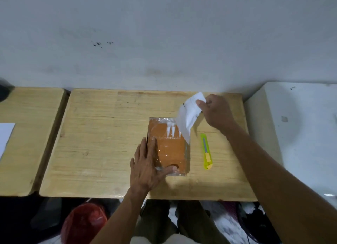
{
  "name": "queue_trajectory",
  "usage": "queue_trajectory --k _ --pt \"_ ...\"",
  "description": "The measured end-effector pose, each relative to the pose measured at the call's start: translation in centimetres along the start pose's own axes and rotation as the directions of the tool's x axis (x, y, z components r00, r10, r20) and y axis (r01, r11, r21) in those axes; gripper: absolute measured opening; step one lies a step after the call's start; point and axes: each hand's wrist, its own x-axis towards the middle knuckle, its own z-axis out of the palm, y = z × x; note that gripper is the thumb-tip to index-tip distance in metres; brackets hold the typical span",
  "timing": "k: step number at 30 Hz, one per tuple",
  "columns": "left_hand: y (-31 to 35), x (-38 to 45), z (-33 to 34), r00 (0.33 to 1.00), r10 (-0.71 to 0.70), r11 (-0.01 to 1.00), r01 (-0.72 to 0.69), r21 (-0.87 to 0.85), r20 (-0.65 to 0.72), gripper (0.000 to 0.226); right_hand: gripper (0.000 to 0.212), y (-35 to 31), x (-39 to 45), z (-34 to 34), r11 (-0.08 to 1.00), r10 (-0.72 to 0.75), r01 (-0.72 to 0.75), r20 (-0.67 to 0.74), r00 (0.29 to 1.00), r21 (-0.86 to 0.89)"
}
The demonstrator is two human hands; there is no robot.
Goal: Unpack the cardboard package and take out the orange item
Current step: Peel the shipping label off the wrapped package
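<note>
A brown cardboard package (170,149) wrapped in clear shiny film lies flat on the wooden table (102,134), right of centre. My left hand (147,165) presses flat on its near left part, fingers spread, thumb on its near edge. My right hand (214,111) is raised beyond the package's far right corner and pinches a white label sheet (188,118), which is lifted and curls up from the package's right side. No orange item is visible apart from the package.
A yellow-green utility knife (206,151) lies on the table just right of the package. A second wooden table (27,134) stands at the left with a white sheet (5,136) on it. A white surface (300,125) adjoins on the right. A wall rises behind.
</note>
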Motion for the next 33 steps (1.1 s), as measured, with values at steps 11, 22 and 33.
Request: queue_trajectory --k 11,22,33 --pt "8.1 -1.9 -8.2 0.915 0.098 0.836 -0.289 -0.466 -0.392 0.030 0.029 -2.2 -4.8 -1.5 0.998 0.015 -0.009 -0.098 0.995 0.059" --pt "10.3 1.1 -9.3 0.949 -0.086 0.766 -0.132 -0.629 -0.303 0.044 0.035 -3.5 -4.7 -5.0 0.980 -0.008 0.035 -0.135 0.991 0.196" --pt "11.3 1.9 -11.5 0.986 -0.163 0.422 0.094 -0.902 0.027 0.018 0.024 -3.2 -6.0 -6.9 0.800 0.036 -0.055 0.043 0.998 0.598"
